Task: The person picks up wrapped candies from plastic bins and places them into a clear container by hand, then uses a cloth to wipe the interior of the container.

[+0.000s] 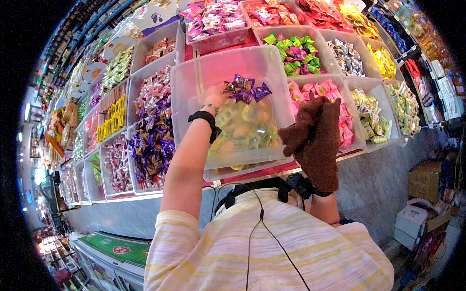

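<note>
A translucent plastic bin (189,134) stands before me on top of other containers, with a few purple-wrapped candies (243,89) in it. Inside this bin, my left hand (214,96), bare, reaches to the left side of those candies; its fingertips are blurred, and I cannot tell if they grip one. My right hand (316,127) wears a brown knit glove. It is at the bin's right edge, over pink-wrapped candies (347,125), fingers apart, with nothing visible in it. Green-yellow packets (240,127) show through the bin's floor.
Left of the bin is a compartment of purple-wrapped candies (151,149). Green-wrapped candies (295,54) fill a compartment behind, and pale green packets (375,116) lie to the right. A cardboard box (425,180) and a white box (410,225) are at lower right. A green-topped case (113,247) stands lower left.
</note>
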`<state>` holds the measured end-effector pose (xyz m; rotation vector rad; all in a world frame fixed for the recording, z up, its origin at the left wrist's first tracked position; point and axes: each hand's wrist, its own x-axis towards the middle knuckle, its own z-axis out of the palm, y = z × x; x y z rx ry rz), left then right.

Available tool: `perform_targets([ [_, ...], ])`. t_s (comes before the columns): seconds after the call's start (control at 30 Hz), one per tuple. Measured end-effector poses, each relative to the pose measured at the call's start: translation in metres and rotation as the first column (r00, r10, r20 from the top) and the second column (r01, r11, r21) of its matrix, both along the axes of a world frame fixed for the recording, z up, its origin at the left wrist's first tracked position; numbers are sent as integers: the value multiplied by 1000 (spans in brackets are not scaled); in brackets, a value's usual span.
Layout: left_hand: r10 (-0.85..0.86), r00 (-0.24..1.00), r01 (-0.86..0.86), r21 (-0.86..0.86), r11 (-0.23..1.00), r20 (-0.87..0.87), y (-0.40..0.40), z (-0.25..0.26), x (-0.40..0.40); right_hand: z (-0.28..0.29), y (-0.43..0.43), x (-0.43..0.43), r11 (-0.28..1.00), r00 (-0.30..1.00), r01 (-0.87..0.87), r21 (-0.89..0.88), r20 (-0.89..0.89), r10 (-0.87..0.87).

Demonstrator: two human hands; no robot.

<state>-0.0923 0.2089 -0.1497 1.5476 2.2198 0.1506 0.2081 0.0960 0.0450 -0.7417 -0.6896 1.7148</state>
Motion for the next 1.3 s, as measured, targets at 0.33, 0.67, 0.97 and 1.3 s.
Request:
perform_targets([
  [0.33,-227,950,176,232,957,213,-76,162,71,-47,45,2,460,276,-481,746,627,-728],
  [0.67,-220,975,160,582,798,34,-173,186,112,-58,-14,-41,545,338,-625,559,823,-456],
  [0.97,-294,670,-69,452,889,681,-193,167,89,-60,-20,-51,838,739,-472,274,641,207],
  [1.3,-185,198,-218,227,949,963,-208,164,78,-12,-25,-64,724,659,-516,458,752,-7],
])
